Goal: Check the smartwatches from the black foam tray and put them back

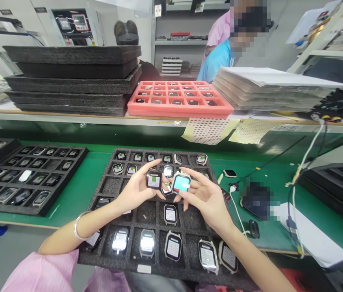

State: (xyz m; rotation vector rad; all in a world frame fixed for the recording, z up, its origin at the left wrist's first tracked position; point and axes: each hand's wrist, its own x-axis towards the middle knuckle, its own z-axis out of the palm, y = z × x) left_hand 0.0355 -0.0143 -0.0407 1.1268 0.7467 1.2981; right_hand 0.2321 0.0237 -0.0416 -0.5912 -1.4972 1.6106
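My left hand (142,182) grips a black smartwatch case (154,179) by its edges, its lit screen showing a grid with a green patch. Beside it my right hand (203,190) pinches a silver smartwatch case (181,183) with a bright cyan screen and a red strip. Both are held above a black foam tray (141,268) with square compartments. Several more strapless watches lie in it, such as a lit one (170,214) below my hands and a white-screened one (147,242) in the front row. Another watch (166,187) shows partly between my hands, partly covered by fingers.
Left of me, another black foam tray (67,170) holds several watches. On the right lie a loose watch (229,173), a white cable (238,207) and white paper (314,239). A shelf behind carries a pink foam tray (180,110) and stacked black foam (70,87). A person (220,52) is beyond.
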